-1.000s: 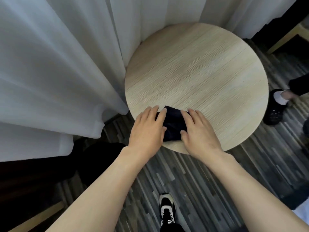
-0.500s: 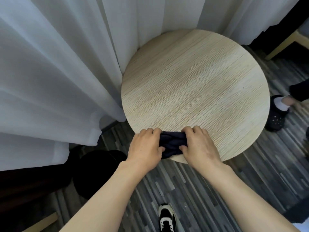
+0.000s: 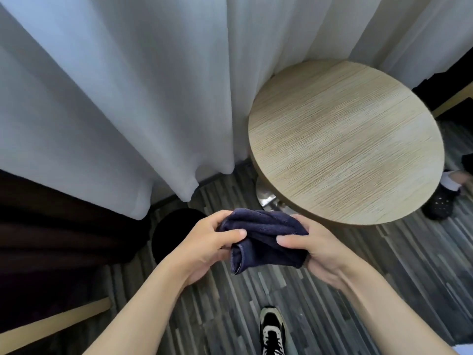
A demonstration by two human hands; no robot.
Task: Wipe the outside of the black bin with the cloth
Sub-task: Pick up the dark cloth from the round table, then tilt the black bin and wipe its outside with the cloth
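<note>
A dark navy cloth (image 3: 266,239), folded and bunched, hangs in the air between my two hands above the floor. My left hand (image 3: 210,244) pinches its left end with thumb on top. My right hand (image 3: 314,249) grips its right side, thumb across the front. The black bin (image 3: 174,231) stands on the floor just left of my left hand, round and dark, partly hidden behind that hand and wrist. It sits below the curtain hem.
A round light-wood table (image 3: 345,139) stands to the right, its metal base (image 3: 266,196) showing underneath. White curtains (image 3: 115,98) hang at the back left. Dark furniture with a wooden leg (image 3: 51,326) fills the left. My shoe (image 3: 272,331) is below; another person's foot (image 3: 440,201) is at right.
The cloth has come off the table edge and is now held in the air by both hands. The view has swung left and down, bringing the bin closer to my left hand.
</note>
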